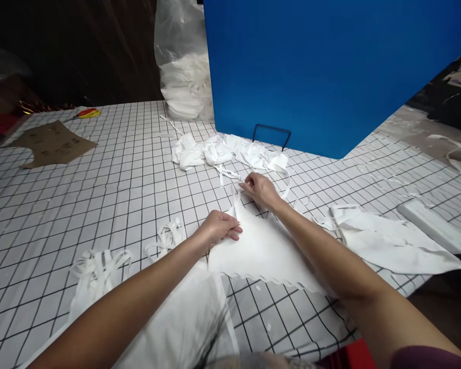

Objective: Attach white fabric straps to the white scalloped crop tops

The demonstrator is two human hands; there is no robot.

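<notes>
White grid-lined tabletop (100, 205) spreads out under me, with a tall blue panel (322, 72) standing at its far edge and a dark wall behind; a clear plastic bag (182, 61) stuffed with white material leans beside the panel. Directly in front of me lies a white triangular fabric piece (261, 251) with a scalloped lower edge; my left hand (217, 228) rests on its left edge, fingers curled down and pressing the cloth flat to the table; my right hand (259, 189) is at the far tip of the piece, thumb and fingers pinched closed on a narrow white strap (234, 177) that runs off from that corner. Just beyond my right hand sits a heap of white fabric pieces (223, 151); to my right a stack of similar triangles (384, 241) lies flat; loose white strips (100, 264) are bunched near my left forearm; a brown cardboard pattern (51, 143) and a yellow and red tool (87, 113) lie well apart at the far left.
</notes>
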